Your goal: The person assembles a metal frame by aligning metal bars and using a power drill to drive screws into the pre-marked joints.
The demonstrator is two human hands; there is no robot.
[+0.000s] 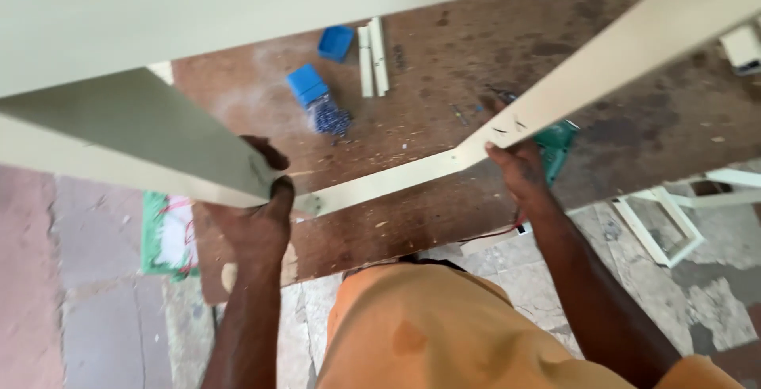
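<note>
Gripping a cream-painted wooden frame (380, 184) at two of its corners, the person holds it above a stained brown workbench (491, 48). The left hand (258, 218) is wrapped tight around the near-left corner, fingers curled over the broad rail that rises toward the camera. The right hand (515, 171) pinches the joint where the short near rail meets the long rail, which runs up and away to the right. The near rail spans between both hands, its long axis left to right, about equally close to each. A blue box (307, 85) of screws, a blue lid (336, 42) and two short cream strips (372, 56) lie farther back.
</note>
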